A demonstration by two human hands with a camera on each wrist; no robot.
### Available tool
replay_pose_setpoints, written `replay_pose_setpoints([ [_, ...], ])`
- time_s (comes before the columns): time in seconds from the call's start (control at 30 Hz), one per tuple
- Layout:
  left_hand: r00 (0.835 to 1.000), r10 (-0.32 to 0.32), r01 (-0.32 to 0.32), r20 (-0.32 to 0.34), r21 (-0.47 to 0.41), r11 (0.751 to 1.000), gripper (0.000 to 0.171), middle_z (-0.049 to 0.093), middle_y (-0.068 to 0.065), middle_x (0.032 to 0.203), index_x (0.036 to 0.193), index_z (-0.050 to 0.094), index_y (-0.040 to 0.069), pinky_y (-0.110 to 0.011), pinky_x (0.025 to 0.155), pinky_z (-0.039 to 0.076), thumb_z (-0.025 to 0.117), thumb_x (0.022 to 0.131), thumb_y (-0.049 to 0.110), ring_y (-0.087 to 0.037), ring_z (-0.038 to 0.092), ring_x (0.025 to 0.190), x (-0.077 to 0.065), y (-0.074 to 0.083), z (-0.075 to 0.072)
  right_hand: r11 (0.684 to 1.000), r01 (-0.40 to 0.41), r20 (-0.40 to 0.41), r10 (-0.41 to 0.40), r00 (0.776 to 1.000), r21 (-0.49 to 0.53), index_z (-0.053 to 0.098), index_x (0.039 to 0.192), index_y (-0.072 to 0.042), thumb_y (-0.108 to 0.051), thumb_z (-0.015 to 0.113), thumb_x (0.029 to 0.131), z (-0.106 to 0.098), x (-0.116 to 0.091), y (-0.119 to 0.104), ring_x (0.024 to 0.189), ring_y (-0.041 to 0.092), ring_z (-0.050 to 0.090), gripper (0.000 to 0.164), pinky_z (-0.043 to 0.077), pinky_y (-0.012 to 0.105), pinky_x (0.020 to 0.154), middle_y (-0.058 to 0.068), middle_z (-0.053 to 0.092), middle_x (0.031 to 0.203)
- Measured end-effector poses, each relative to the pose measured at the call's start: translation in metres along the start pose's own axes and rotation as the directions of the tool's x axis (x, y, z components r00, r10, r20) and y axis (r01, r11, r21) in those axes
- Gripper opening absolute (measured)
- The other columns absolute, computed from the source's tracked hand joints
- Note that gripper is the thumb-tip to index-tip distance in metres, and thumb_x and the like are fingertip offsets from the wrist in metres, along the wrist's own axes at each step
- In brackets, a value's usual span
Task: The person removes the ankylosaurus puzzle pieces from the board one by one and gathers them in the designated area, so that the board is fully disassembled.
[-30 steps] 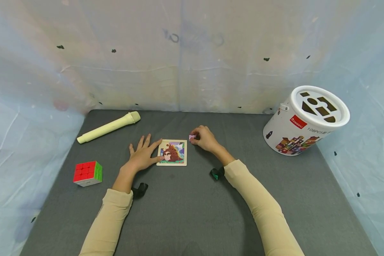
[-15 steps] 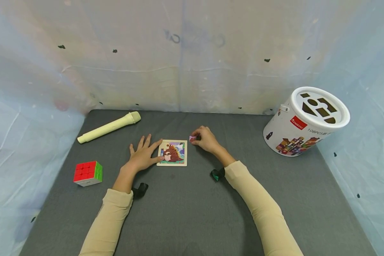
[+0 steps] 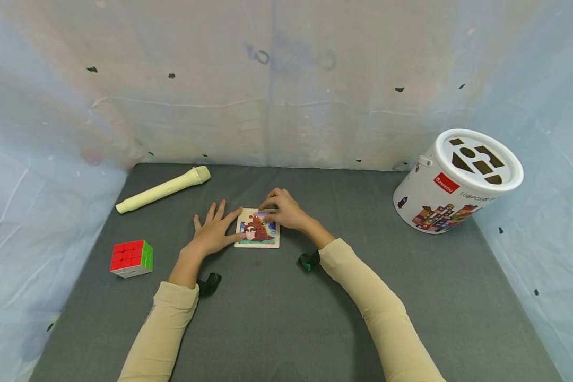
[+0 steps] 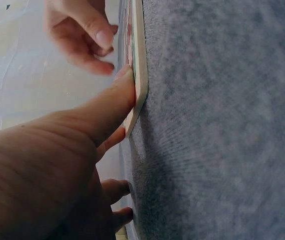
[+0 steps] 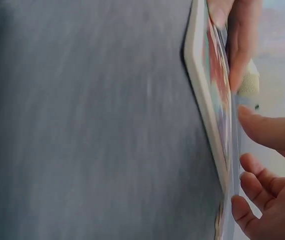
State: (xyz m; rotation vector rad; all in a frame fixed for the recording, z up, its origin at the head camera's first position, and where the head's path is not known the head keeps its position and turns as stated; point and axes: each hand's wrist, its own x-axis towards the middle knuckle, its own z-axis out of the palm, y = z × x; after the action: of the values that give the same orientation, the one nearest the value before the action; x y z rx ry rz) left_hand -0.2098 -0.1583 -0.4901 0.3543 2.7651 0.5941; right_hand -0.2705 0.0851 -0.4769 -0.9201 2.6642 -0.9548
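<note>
A small square jigsaw puzzle (image 3: 262, 245) with a pale wooden rim shows a reddish-brown figure; it lies flat mid-table. My left hand (image 3: 211, 235) is spread out, its thumb on the puzzle's left side and its index fingertip at the far left corner. Over the puzzle's far right part hovers my right hand (image 3: 288, 212), fingers loosely bent. Both wrist views show a gap between right thumb (image 5: 247, 120) and fingers, with nothing visible in it. A thin wood-coloured edge (image 5: 218, 222), perhaps a puzzle piece, lies beside the board in the right wrist view; the right hand hides that place in the head view.
A cream microphone-shaped object (image 3: 164, 189) lies at the back left. A red, green and white puzzle cube (image 3: 131, 258) sits at the left. On the right stands a white block bucket (image 3: 449, 185) with shaped holes in its lid. Pale sheeting (image 3: 267, 106) hangs behind the grey table (image 3: 267, 318).
My right hand has moved left from a small purple-pink piece beside the puzzle, which it was handling, to above the puzzle. That piece is out of sight in the head view. The left hand stays put.
</note>
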Motion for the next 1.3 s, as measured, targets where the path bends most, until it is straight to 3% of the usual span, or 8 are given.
replay_pose_setpoints([
  [0.4, 1.0, 0.01, -0.01, -0.001, 0.001, 1.0, 0.083, -0.002, -0.024, 0.164, 0.16, 0.025, 0.022, -0.079, 0.103, -0.009, 0.063, 0.094, 0.053, -0.047, -0.008, 0.149, -0.001, 0.004, -0.002, 0.996, -0.017, 0.055, 0.022, 0.998, -0.093, 0.076, 0.112, -0.016, -0.024, 0.074, 0.092, 0.013, 0.011, -0.015, 0.111, 0.023, 0.043, 0.022, 0.035, 0.043, 0.096, 0.006, 0.053, 0.122],
  [1.3, 1.0, 0.012, -0.012, 0.0, -0.021, 1.0, 0.081, -0.002, -0.024, 0.164, 0.16, 0.026, 0.021, -0.079, 0.103, -0.01, 0.063, 0.094, 0.052, -0.047, -0.009, 0.149, -0.003, 0.001, -0.003, 0.999, -0.019, 0.043, 0.021, 0.999, -0.043, 0.076, 0.107, -0.013, -0.019, 0.075, 0.091, 0.019, 0.011, -0.02, 0.112, 0.025, 0.045, 0.017, 0.036, 0.046, 0.098, 0.006, 0.054, 0.12],
])
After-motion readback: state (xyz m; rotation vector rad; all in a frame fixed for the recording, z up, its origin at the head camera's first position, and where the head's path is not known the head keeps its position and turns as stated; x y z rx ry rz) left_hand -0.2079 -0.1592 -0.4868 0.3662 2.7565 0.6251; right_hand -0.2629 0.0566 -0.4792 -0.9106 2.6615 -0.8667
